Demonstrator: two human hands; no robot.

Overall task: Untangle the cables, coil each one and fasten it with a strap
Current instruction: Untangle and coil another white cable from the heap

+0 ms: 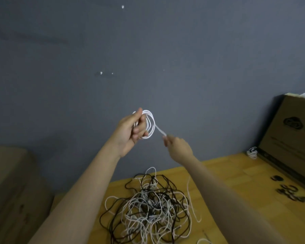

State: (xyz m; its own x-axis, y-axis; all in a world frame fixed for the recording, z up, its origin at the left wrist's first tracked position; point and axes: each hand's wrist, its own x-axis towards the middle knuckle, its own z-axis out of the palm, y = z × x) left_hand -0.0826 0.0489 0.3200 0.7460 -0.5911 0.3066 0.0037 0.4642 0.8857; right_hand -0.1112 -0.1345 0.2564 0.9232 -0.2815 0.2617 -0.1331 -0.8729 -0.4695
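Note:
My left hand (130, 131) is raised in front of the grey wall and grips a white cable coil (151, 124) of several loops. A short free end of that cable runs down and right to my right hand (178, 147), which pinches it between its fingertips. Below both arms, a tangled pile of black and white cables (148, 206) lies on the wooden table (236, 173). A small coiled white cable (252, 152) lies at the table's far right, by the box. Dark straps (289, 191) lie scattered on the right of the table.
A large cardboard box (292, 138) stands along the table's right edge. A beige cushioned piece of furniture (11, 187) sits to the left, below table level. The grey wall (113, 50) closes the back.

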